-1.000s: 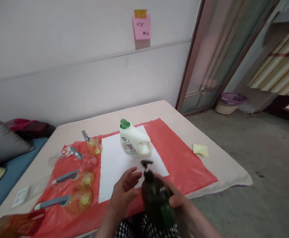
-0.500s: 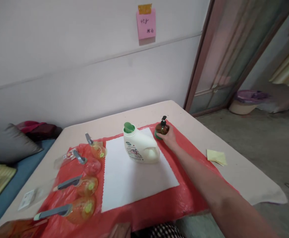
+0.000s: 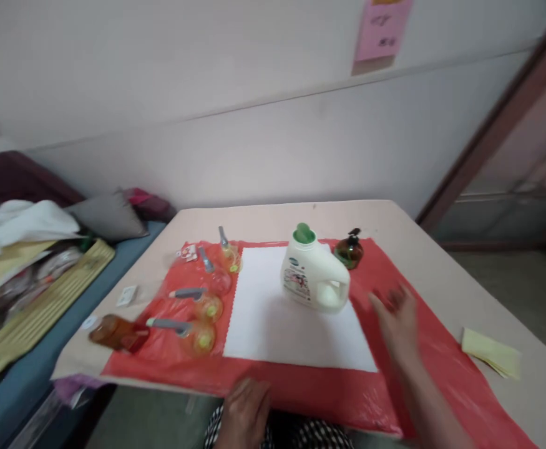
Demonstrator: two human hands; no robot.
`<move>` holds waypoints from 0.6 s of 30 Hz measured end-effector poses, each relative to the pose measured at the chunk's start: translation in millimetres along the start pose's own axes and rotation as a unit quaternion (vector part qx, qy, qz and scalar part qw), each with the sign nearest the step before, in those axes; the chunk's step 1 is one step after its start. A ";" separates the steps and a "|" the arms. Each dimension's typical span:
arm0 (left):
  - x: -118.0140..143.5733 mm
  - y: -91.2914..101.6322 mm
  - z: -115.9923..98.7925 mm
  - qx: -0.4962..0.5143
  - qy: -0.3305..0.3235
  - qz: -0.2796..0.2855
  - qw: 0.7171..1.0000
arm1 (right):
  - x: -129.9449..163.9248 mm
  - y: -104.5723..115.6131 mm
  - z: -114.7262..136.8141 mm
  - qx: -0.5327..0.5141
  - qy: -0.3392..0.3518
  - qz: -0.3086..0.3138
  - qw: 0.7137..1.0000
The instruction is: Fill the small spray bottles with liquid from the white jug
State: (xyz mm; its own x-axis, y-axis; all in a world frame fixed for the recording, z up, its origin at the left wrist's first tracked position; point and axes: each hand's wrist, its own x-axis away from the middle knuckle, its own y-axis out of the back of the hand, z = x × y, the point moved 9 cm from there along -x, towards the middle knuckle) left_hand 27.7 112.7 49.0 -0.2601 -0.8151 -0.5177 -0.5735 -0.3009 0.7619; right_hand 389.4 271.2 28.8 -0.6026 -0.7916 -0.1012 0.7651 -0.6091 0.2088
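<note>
My right hand (image 3: 399,321) hangs above the red plastic sheet, with thumb and fingers apart and nothing in it. Beyond it stands a brown pump bottle (image 3: 349,251) with a black pump head, apart from the hand. A white jug (image 3: 307,277) with a handle stands upright on the white sheet (image 3: 286,337); a green piece (image 3: 304,234) shows in its mouth. My left hand (image 3: 247,408) rests loosely at the table's front edge, above my lap, holding nothing visible.
Several yellowish transparent objects with grey handles (image 3: 202,337) line the left of the red sheet (image 3: 310,390). A brown bottle (image 3: 116,332) lies at front left. Yellow paper slips (image 3: 490,352) lie at right. A wall (image 3: 273,156) stands behind the table.
My right hand has let go of the pump bottle and drawn back toward me. The bottle stays standing on the red sheet. The view has turned left.
</note>
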 end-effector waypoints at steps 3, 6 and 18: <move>-2.2 -1.2 -1.9 -0.011 0.044 0.028 0.999 | 84.4 32.3 -24.8 -0.031 -0.050 0.032 0.998; 0.0 -4.8 0.9 -0.006 0.085 0.064 0.994 | 155.0 40.8 -52.2 -0.063 -0.133 0.097 0.984; 46.2 83.1 102.5 0.134 0.435 -0.255 0.853 | 209.0 39.9 9.8 0.028 -0.105 0.224 0.969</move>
State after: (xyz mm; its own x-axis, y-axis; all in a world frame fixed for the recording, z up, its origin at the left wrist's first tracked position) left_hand -111.6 100.8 48.6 0.6838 -0.7065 -0.1825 -0.6273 -0.6969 0.3475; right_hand 291.8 81.9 25.5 -0.2511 -0.9448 0.2106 0.9503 -0.1993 0.2391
